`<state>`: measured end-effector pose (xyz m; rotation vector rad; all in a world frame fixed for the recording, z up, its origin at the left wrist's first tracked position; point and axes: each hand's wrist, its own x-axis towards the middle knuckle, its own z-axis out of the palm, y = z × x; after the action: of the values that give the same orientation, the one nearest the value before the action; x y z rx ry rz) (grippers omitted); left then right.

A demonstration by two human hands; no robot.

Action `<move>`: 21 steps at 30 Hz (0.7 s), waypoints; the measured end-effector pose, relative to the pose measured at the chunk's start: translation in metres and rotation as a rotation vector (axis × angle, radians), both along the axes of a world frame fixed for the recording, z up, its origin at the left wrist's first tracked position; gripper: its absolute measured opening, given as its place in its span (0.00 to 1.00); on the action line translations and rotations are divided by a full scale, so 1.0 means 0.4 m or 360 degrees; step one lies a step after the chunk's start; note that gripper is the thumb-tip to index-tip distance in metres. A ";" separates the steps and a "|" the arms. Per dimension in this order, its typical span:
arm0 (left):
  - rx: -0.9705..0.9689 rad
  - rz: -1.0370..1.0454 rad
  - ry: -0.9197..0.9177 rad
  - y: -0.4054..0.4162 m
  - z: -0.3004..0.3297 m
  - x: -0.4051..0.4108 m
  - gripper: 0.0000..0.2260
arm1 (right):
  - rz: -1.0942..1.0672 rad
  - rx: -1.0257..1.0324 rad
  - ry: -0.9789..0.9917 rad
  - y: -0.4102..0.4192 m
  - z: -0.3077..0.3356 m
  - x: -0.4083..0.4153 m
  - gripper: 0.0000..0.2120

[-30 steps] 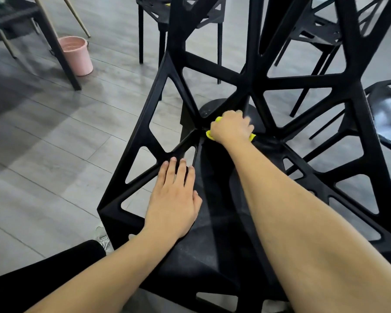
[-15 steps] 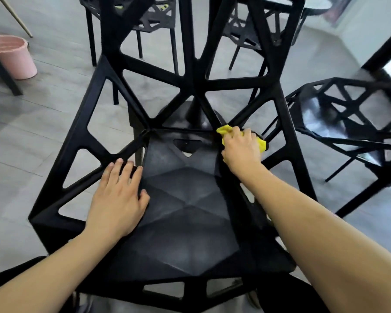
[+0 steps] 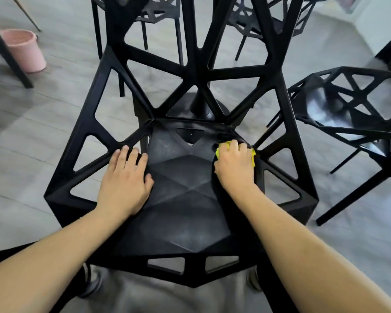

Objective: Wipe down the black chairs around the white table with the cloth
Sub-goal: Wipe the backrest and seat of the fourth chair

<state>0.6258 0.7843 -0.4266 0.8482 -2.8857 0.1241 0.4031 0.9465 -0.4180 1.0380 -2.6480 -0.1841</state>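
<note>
Grey plank floor (image 3: 32, 136): open on the left of the near chair, and in a band on the right between it and the next chair.

Near black plastic chair with faceted seat and open triangular lattice (image 3: 181, 199): fills centre of view. Front edge lies closest to the viewer, with two triangular cut-outs. Left and right side frames flare outward; backrest struts rise at top centre. Round dark pedestal base (image 3: 199, 107) shows through the lattice behind the seat.

Second black lattice chair (image 3: 348, 114): to the right, apart from the near chair, floor visible between them. More black chairs (image 3: 158, 10) stand at top, beyond the backrest.

Pink plastic bucket (image 3: 24, 49): upper left on the floor, beside a dark slanted leg (image 3: 7, 53), well apart from the near chair.

Left hand (image 3: 127, 181): flat, fingers straight and together, resting on the seat's left side, fingertips on the left frame strut.

Right hand (image 3: 235, 166): fingers curled over a crumpled yellow cloth (image 3: 253, 154), pressing it on the seat's rear right corner. Cloth mostly covered by the hand; yellow shows at both edges.

Hands apart, bare seat between them.
</note>
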 end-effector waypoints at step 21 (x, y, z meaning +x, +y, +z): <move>0.0084 -0.0090 0.0078 -0.012 0.005 0.014 0.19 | 0.0198 -0.0522 -0.0832 0.111 0.020 0.085 0.23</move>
<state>0.6316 0.7796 -0.4246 0.7665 -2.8759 0.0213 0.4371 0.9908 -0.4101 1.2601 -2.8937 0.6073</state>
